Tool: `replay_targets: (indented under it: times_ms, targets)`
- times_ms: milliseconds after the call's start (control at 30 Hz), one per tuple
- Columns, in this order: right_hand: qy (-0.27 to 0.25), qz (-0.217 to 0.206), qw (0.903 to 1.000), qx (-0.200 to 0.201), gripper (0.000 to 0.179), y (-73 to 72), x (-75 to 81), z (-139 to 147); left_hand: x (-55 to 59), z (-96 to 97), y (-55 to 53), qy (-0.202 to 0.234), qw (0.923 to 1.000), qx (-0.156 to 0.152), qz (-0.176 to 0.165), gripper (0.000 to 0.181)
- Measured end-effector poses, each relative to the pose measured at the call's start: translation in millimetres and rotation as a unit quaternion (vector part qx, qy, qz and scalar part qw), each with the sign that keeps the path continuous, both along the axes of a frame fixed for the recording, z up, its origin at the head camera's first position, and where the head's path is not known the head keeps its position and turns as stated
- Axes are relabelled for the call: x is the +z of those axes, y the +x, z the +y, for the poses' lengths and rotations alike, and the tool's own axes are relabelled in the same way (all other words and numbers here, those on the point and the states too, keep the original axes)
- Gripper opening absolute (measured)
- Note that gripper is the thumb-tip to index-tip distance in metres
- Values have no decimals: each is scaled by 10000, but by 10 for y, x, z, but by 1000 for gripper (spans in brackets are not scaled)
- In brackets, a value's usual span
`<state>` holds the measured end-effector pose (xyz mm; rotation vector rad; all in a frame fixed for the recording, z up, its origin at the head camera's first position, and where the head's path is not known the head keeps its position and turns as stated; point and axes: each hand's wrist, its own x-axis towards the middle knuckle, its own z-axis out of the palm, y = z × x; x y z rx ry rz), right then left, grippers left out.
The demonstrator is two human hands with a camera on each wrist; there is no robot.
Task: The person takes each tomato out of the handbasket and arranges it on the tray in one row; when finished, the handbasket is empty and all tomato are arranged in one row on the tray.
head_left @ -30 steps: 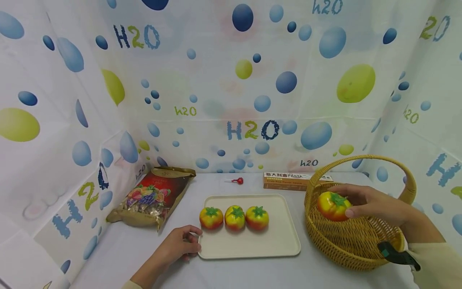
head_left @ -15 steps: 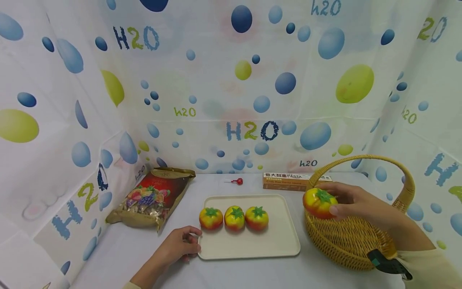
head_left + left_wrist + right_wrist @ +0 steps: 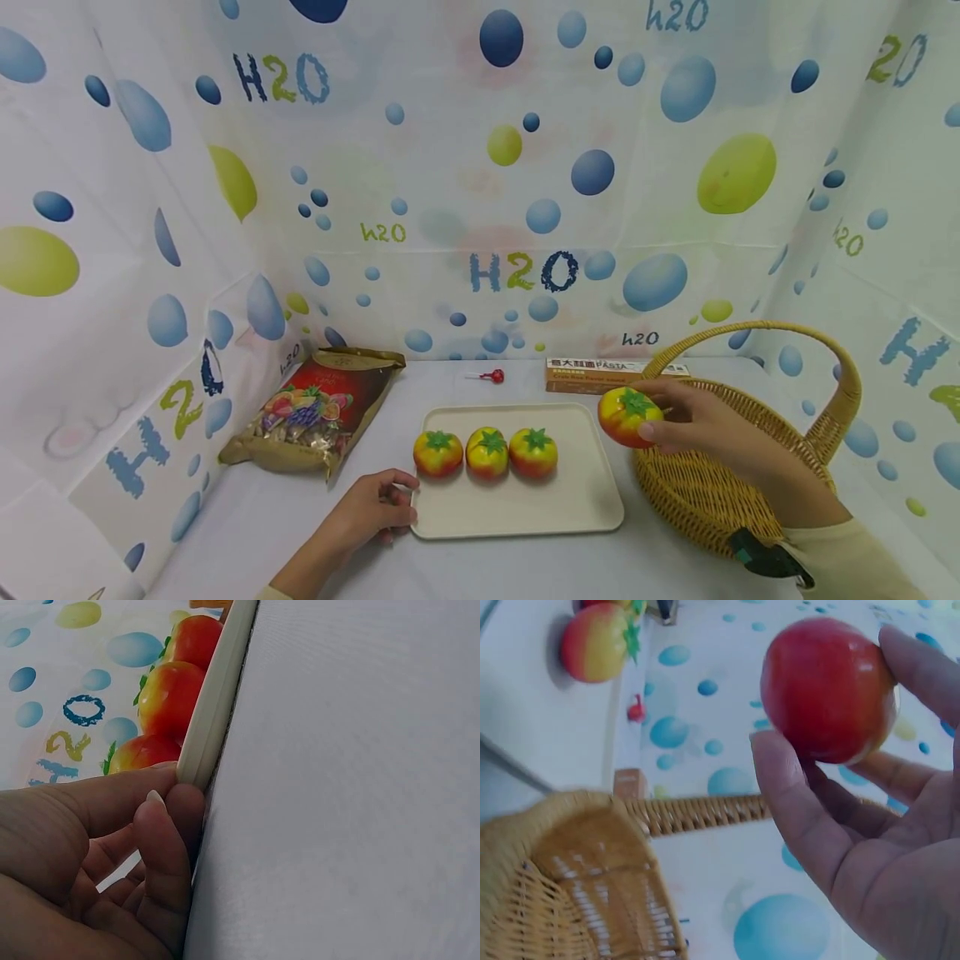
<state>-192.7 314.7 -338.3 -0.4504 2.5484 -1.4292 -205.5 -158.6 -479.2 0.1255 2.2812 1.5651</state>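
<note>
My right hand [image 3: 697,421] holds a red-and-yellow tomato [image 3: 630,417] with a green leafy top, pinched between thumb and fingers. It hangs just past the right edge of a cream tray [image 3: 525,512], with part of the wicker basket [image 3: 675,500] below the hand. On the tray, three similar tomatoes stand in a row: left [image 3: 438,455], middle [image 3: 487,455] and right [image 3: 533,455]. Curled fingers of my left hand [image 3: 367,512] grip the tray's left edge. The left wrist view has the fingertips at the tray rim [image 3: 214,705]; the right wrist view has the held tomato [image 3: 829,690] from its red underside.
A red-and-gold candy bag [image 3: 322,408] leans at the left. Behind the tray lie a red lollipop [image 3: 492,377] and a pasta box [image 3: 585,382]. The basket's tall handle [image 3: 757,327] arches up at the right. Patterned sheets wall the table in.
My right hand has carried the tomato leftward, from over the basket to beside the tray's right edge. The left hand and the tray's tomatoes have stayed put.
</note>
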Motion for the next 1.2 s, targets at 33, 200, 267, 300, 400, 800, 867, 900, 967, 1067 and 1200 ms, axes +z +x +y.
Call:
replay_targets:
  times_ms: [33,200,267,300,400,800,867,900,967,1067,1200]
  targets:
    - [50,-4,10000,-62,60,0,-7,-32,1,1,1,-9,10000,9,-3,43]
    - [231,-32,9985,-486,67,-15,-75,-207,2,1,8,-43,10000,47,6,43]
    - [278,-14,9977,-610,68,-26,-116,-289,1,0,11,-42,10000,39,12,43]
    - [280,-37,9973,-682,69,-31,-137,-332,0,0,12,-34,10000,24,15,43]
    - [232,-61,9963,-828,70,-40,-202,-459,-6,-1,15,-3,10000,9,32,43]
    - [333,-114,9821,-1850,77,-65,-480,-907,-19,-14,-12,28,10000,-10,46,43]
    - [308,-2,9818,-1872,75,-86,-522,-931,-20,-13,-14,18,10000,-17,45,43]
    - [296,44,9818,-1874,74,-94,-537,-939,-21,-13,-15,15,10000,-22,44,43]
    - [348,85,9811,-1902,73,-111,-572,-949,-21,-13,-16,6,10000,-28,45,43]
    - [389,-20,9796,-1974,74,-131,-612,-962,-22,-12,-15,18,10000,-47,50,43]
    - [343,-195,9778,-2058,76,-149,-667,-977,-25,-11,-13,59,9999,-66,68,43]
